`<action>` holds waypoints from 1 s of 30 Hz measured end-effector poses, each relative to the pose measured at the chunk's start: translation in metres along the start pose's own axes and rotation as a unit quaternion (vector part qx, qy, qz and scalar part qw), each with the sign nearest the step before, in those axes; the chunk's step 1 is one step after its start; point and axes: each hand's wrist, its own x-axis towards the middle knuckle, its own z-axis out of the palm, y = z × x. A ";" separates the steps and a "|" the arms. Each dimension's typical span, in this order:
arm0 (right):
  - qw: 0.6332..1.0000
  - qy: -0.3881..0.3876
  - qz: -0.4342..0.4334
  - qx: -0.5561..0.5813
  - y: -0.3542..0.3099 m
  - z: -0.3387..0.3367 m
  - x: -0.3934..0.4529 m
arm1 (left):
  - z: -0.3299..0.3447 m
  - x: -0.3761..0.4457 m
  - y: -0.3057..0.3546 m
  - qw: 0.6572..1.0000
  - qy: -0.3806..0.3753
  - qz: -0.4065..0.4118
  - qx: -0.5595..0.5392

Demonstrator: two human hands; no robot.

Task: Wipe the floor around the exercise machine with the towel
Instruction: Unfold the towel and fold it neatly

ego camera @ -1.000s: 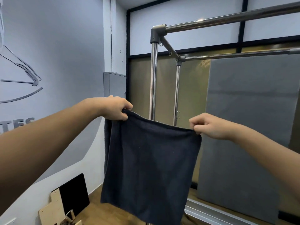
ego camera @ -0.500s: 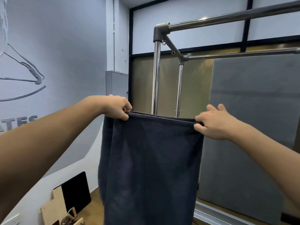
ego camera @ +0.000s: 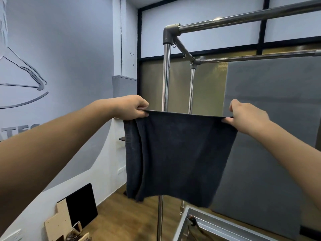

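Towel (ego camera: 177,157), dark navy and soft with a fine nap, hangs in the air at chest height, stretched flat between two outstretched arms in front of the exercise machine (ego camera: 166,73). Its top edge is pulled into a taut, nearly straight line, and the cloth falls as a rough rectangle; the left side is doubled into a loose vertical fold, and the bottom hem slopes lower toward the right.

The left hand (ego camera: 131,107) is curled into a fist around the upper left corner, fingers wrapped over the edge so the fabric bunches beneath the knuckles. The right hand (ego camera: 246,115) pinches the upper right corner between thumb and fingers, with one finger lifted loosely above the rest.

Behind the cloth the machine's frame rises as polished, round steel tubes, joined at the top by a matte grey elbow fitting with small eyelets hanging under a diagonal brace. A grey padded panel (ego camera: 271,129) with a felt-like surface stands to the right, and frosted amber glazing sits in dark frames behind it. Below, the wooden floor (ego camera: 121,214) shows warm brown planks, a brushed metal rail (ego camera: 224,226) runs along the lower right, and a black board (ego camera: 81,204) and pale plywood pieces (ego camera: 58,221) lean against the bluish-grey wall.
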 end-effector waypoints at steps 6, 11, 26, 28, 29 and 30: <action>0.996 0.077 -0.015 -0.037 0.007 0.009 0.002 | 0.014 -0.002 -0.001 0.998 -0.016 -0.013 -0.055; 0.999 0.006 -0.022 -0.049 0.018 0.002 0.007 | 0.018 -0.002 -0.001 0.997 -0.027 -0.027 -0.068; 0.970 -0.165 0.031 0.179 0.014 0.003 -0.012 | 0.007 0.013 0.012 0.979 -0.089 -0.170 -0.071; 0.974 -0.137 0.024 0.178 0.013 0.007 -0.011 | 0.007 0.009 0.009 0.972 -0.124 -0.192 -0.059; 0.979 -0.127 0.016 0.160 0.013 0.010 -0.011 | 0.008 0.008 0.008 0.970 -0.135 -0.196 -0.055; 0.982 -0.124 0.002 0.143 0.014 0.012 -0.011 | 0.010 0.007 0.007 0.969 -0.141 -0.195 -0.053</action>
